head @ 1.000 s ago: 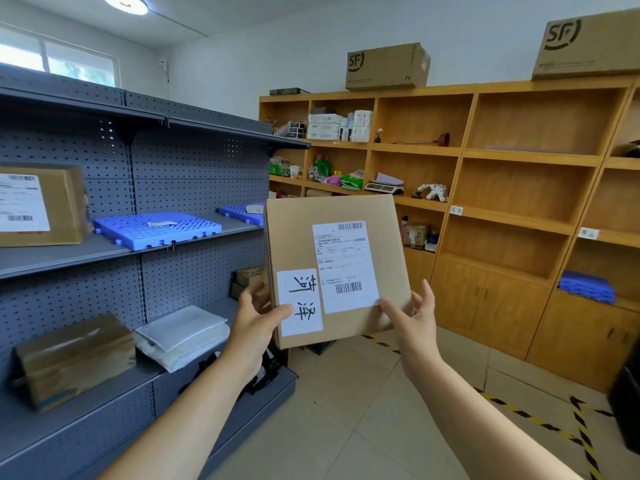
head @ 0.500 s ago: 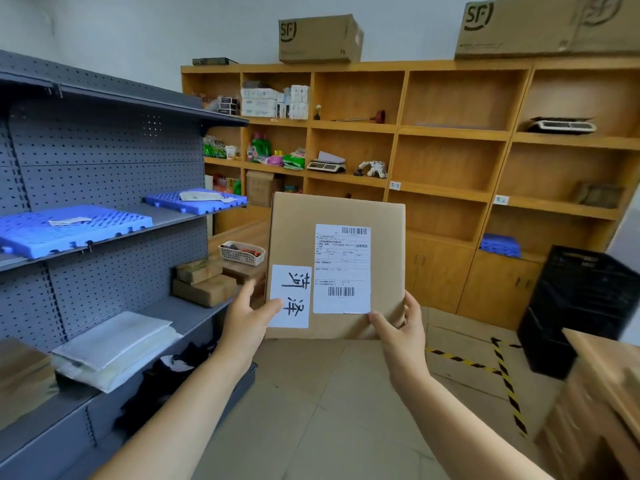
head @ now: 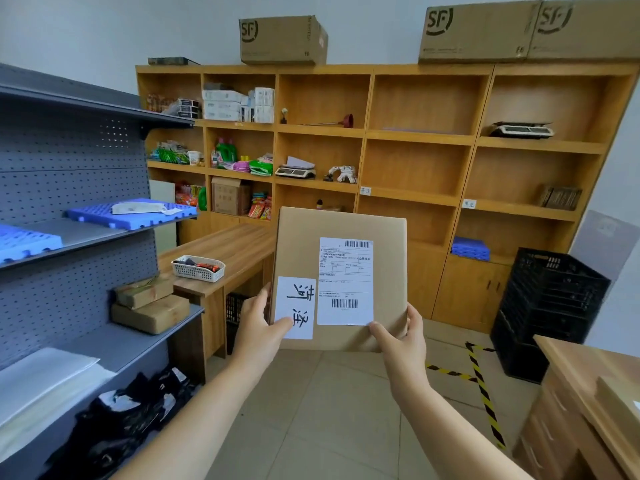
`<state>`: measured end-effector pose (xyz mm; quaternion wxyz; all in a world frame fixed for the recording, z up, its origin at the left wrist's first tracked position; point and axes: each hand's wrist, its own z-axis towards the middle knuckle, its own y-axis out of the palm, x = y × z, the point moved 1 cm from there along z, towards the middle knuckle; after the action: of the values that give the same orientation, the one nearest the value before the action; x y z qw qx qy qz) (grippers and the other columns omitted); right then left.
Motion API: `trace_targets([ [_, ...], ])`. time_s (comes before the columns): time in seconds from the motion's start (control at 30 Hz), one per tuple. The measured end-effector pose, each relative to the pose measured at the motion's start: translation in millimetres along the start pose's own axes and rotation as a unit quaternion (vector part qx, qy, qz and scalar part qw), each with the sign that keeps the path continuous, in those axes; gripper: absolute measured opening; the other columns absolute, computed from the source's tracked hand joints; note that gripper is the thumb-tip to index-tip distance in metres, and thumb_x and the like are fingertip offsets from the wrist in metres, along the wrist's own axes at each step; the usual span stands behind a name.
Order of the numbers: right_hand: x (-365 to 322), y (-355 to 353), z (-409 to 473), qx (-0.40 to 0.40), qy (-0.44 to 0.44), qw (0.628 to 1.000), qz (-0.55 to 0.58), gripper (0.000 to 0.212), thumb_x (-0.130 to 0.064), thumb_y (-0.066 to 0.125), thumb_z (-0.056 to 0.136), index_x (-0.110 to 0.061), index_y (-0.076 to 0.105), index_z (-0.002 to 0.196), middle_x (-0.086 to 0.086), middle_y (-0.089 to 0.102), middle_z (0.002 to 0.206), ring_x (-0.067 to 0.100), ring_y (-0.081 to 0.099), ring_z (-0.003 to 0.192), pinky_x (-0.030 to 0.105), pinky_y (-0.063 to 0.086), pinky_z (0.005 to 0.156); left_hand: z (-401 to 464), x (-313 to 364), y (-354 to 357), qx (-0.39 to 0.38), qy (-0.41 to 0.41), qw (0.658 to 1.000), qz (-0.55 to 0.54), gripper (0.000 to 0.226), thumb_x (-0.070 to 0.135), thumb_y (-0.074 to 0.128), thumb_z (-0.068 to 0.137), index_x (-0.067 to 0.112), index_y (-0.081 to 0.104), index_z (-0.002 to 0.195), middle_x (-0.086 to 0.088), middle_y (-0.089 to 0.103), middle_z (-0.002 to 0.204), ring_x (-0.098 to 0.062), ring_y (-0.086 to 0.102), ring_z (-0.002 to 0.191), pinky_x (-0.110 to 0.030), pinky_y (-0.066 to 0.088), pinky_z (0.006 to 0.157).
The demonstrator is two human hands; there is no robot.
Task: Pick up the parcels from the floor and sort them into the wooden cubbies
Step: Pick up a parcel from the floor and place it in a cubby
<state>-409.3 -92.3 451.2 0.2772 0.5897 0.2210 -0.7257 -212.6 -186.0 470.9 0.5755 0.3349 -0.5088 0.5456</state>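
A flat brown cardboard parcel (head: pixel 301 244) is held upright in front of me, with a white shipping label and a smaller white tag with two handwritten characters on its face. My left hand (head: pixel 258 323) grips its lower left corner, thumb on the tag. My right hand (head: pixel 401 337) grips its lower right edge, thumb near the shipping label. Behind it stand the wooden cubbies (head: pixel 415 168); several right-hand compartments hold little or nothing, and small white tags mark two shelf edges.
A grey metal rack (head: pixel 69 168) on the left carries blue pallets, brown parcels and white bags. A wooden desk (head: pixel 239 247) with a white basket stands ahead left. Black crates (head: pixel 550 306) are stacked at right, with a wooden counter (head: pixel 588 375) nearer. Yellow-black tape marks the tiled floor.
The view has swung right and nearer to the wooden cubbies, bringing the desk and black crates into sight. Both hands keep the same hold on the parcel, now more upright.
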Motion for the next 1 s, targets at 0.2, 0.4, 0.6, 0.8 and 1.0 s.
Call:
trace_targets([
  [0.2, 16.9, -26.0, 78.3, 0.023, 0.006, 1.0, -0.014, 0.068, -0.026, 0.072, 0.074, -0.037, 0.038, 0.131, -0.007, 0.054, 0.125, 0.02, 0.054, 0.114, 0.045, 0.048, 0.097, 57.1, -2.2, 69.0, -0.024, 0.007, 1.0, 0.009, 0.073, 0.01, 0.062, 0.082, 0.027, 0.029, 0.144, 0.006, 0.035, 0.14, -0.015, 0.042, 0.125, -0.039, 0.039, 0.104],
  [0.4, 36.4, -53.7, 147.2, 0.039, 0.018, 0.998, -0.042, 0.072, -0.028, 0.073, 0.073, -0.035, 0.035, 0.134, -0.004, 0.052, 0.129, 0.021, 0.052, 0.116, 0.05, 0.048, 0.097, 97.0, -9.1, 130.5, -0.055, 0.005, 0.998, -0.006, 0.077, 0.014, 0.064, 0.075, 0.032, 0.032, 0.142, 0.008, 0.04, 0.144, -0.013, 0.038, 0.131, -0.043, 0.036, 0.108],
  [0.6, 53.4, -57.7, 206.7, 0.06, 0.026, 0.995, -0.07, 0.074, -0.029, 0.072, 0.073, -0.036, 0.032, 0.135, -0.004, 0.051, 0.13, 0.021, 0.051, 0.118, 0.051, 0.048, 0.097, 151.0, -24.8, 170.7, -0.106, -0.016, 0.994, -0.023, 0.081, 0.011, 0.063, 0.075, 0.038, 0.028, 0.142, 0.01, 0.052, 0.136, -0.012, 0.05, 0.12, -0.037, 0.043, 0.1],
  [0.8, 69.5, -41.4, 275.1, 0.088, 0.02, 0.993, -0.074, 0.076, -0.025, 0.072, 0.074, -0.033, 0.031, 0.138, -0.002, 0.051, 0.13, 0.021, 0.051, 0.117, 0.047, 0.047, 0.098, 229.3, -44.8, 207.8, -0.139, 0.002, 0.99, -0.022, 0.085, 0.012, 0.067, 0.074, 0.039, 0.025, 0.143, 0.012, 0.046, 0.141, -0.012, 0.046, 0.125, -0.034, 0.045, 0.094],
  [1.0, 78.7, -7.0, 357.9, 0.118, 0.019, 0.989, -0.089, 0.076, -0.022, 0.073, 0.076, -0.029, 0.03, 0.139, -0.001, 0.051, 0.129, 0.021, 0.05, 0.116, 0.043, 0.047, 0.095, 332.2, -66.0, 239.3, -0.167, 0.016, 0.986, -0.016, 0.086, 0.007, 0.066, 0.076, 0.039, 0.023, 0.143, 0.006, 0.043, 0.144, -0.016, 0.045, 0.124, -0.039, 0.046, 0.097],
])
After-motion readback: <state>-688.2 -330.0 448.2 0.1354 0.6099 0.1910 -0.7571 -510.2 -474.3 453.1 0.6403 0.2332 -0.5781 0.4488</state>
